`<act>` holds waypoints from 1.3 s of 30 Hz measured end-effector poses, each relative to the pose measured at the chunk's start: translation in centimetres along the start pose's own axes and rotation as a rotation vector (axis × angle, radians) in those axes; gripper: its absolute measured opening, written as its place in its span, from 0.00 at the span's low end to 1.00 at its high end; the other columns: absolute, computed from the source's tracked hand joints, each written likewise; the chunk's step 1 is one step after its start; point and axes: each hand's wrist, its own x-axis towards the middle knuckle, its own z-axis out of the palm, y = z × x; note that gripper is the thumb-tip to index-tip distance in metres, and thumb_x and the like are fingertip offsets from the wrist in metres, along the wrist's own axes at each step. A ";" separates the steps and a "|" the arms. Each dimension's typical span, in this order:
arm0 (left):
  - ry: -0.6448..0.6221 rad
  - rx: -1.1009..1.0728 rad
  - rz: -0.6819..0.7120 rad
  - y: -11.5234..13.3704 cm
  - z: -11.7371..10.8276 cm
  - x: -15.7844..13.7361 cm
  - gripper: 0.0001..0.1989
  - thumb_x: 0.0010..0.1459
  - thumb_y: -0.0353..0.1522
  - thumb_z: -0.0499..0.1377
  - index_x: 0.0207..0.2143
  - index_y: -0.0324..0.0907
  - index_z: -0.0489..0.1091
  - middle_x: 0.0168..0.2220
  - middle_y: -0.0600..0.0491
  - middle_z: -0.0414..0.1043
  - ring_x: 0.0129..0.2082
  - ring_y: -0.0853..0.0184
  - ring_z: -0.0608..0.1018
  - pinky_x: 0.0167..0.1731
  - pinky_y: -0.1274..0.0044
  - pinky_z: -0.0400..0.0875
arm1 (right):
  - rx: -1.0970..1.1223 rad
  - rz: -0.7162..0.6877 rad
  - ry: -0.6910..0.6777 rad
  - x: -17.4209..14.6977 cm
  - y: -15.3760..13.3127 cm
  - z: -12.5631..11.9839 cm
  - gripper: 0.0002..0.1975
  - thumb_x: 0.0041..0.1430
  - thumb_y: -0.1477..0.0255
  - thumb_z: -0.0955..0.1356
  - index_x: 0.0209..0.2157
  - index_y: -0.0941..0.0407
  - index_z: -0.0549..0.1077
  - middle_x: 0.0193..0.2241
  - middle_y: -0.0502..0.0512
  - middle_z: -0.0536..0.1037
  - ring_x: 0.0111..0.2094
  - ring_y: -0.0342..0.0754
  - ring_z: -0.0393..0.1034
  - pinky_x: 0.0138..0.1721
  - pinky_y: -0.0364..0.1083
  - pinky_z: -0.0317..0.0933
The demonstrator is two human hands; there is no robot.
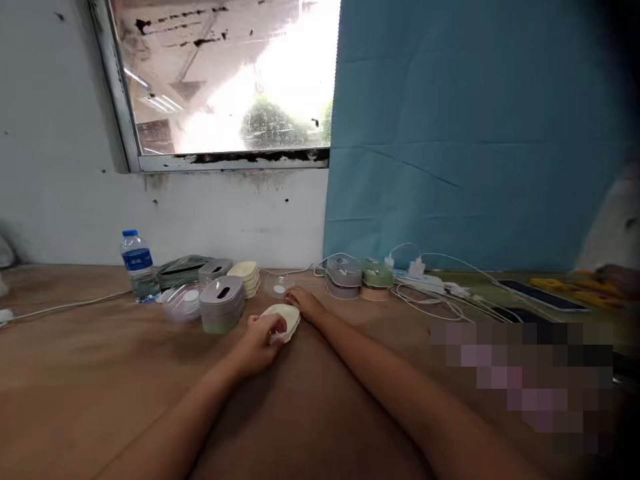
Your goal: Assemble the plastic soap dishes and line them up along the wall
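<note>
My left grip is closed on the near-left side of a cream piece, on or just above the table; my right grip touches its far edge, likely steadying it, closure unclear. Clear piece just beyond. To the left, grey stack and cream stack, piled perhaps to save room within reach

Piece: cream. Stack: same cream. Front-left box: grey, pale green base, dark slot. Bottle: clear, blue cap, blue label. Right box: green over tan. Sheet: plain blue. Wall: white, dark specks. Counter: brown.
</note>
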 end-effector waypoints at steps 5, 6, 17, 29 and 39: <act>-0.180 -0.112 0.163 -2.0 -0.3 -0.3 0.07 0.49 0.32 0.54 0.33 0.42 0.64 0.36 0.55 0.67 0.39 0.66 0.64 0.40 0.77 0.58 | -0.033 -0.008 -0.009 -4.2 0.9 -3.5 0.11 0.59 0.70 0.61 0.42 0.59 0.66 0.41 0.55 0.70 0.39 0.46 0.67 0.40 0.50 0.63; -0.206 -0.116 0.186 -2.2 -0.3 -0.3 0.07 0.49 0.32 0.55 0.33 0.42 0.64 0.36 0.55 0.68 0.39 0.67 0.65 0.41 0.77 0.58 | -0.039 -0.013 -0.009 -5.0 0.8 -4.2 0.09 0.59 0.71 0.61 0.39 0.59 0.68 0.38 0.55 0.71 0.39 0.46 0.67 0.40 0.48 0.62; -0.226 -0.026 0.185 -2.0 -0.3 -0.5 0.09 0.49 0.33 0.54 0.36 0.43 0.65 0.33 0.54 0.67 0.37 0.67 0.67 0.38 0.76 0.61 | -0.243 0.028 -0.033 -13.4 -3.3 -10.1 0.13 0.61 0.67 0.57 0.38 0.55 0.70 0.35 0.55 0.74 0.38 0.47 0.67 0.41 0.46 0.58; 0.467 0.384 0.184 -3.5 -2.4 0.3 0.08 0.53 0.32 0.50 0.34 0.43 0.66 0.38 0.50 0.68 0.44 0.62 0.67 0.46 0.69 0.53 | -0.496 0.307 -0.119 -14.0 -2.2 -10.8 0.10 0.57 0.71 0.60 0.33 0.56 0.71 0.34 0.56 0.74 0.31 0.47 0.69 0.28 0.41 0.56; 0.594 0.542 -0.214 -7.3 -4.5 -0.2 0.18 0.47 0.40 0.54 0.41 0.42 0.64 0.36 0.50 0.73 0.43 0.56 0.68 0.45 0.65 0.49 | -0.512 0.357 -0.120 -13.9 -2.3 -10.8 0.10 0.57 0.71 0.59 0.37 0.55 0.69 0.37 0.55 0.74 0.35 0.48 0.69 0.31 0.42 0.57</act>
